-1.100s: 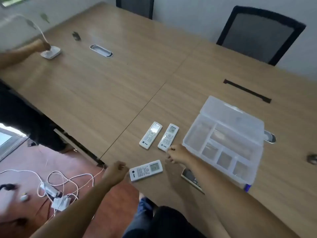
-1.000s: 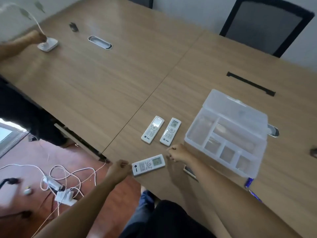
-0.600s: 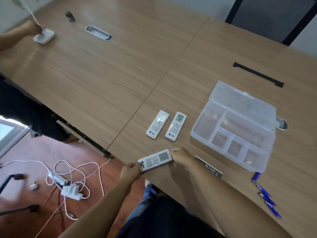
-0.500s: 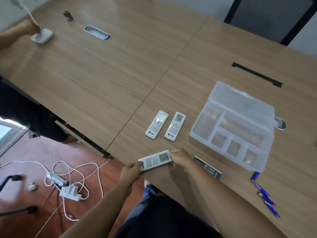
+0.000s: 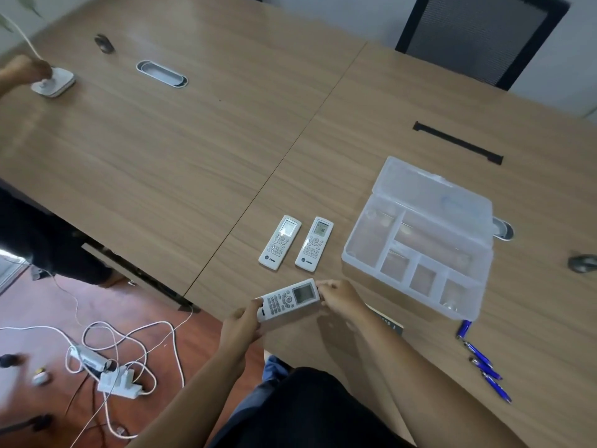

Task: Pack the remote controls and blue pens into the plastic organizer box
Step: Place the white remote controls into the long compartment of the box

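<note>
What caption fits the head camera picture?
Both hands hold a white remote beside the open organizer box.

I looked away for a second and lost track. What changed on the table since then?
Both hands closed on the nearest white remote: the left hand took its button end, the right hand its screen end. It had been lying untouched near the table edge. The other two remotes, the open organizer box and the blue pens stayed put.
</note>
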